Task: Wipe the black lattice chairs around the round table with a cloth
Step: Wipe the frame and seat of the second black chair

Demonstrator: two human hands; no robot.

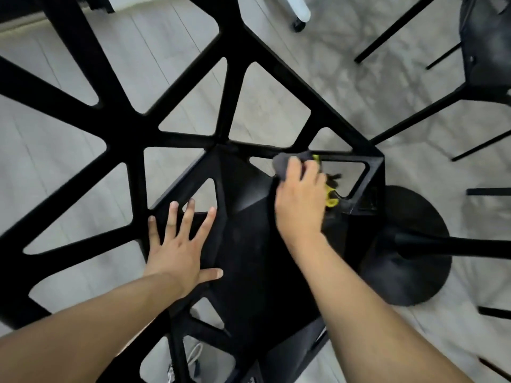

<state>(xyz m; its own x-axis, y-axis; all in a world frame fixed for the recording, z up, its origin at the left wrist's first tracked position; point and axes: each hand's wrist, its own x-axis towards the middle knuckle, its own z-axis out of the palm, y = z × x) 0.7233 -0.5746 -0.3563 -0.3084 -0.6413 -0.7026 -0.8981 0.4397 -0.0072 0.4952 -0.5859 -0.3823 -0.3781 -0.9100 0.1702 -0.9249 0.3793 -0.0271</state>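
A black lattice chair (132, 134) fills most of the head view, seen from above, with its solid seat (249, 244) in the middle. My right hand (301, 200) presses a grey cloth (284, 164) with a yellow edge against the seat's far right corner, beside a lattice opening. My left hand (179, 244) lies flat with fingers spread on the seat's left edge, holding nothing.
The round black base and pole of the table (414, 244) stand right of the chair. Another black chair with thin legs (484, 64) is at the upper right. A white castor leg (300, 12) is at the top. Pale plank floor lies beneath.
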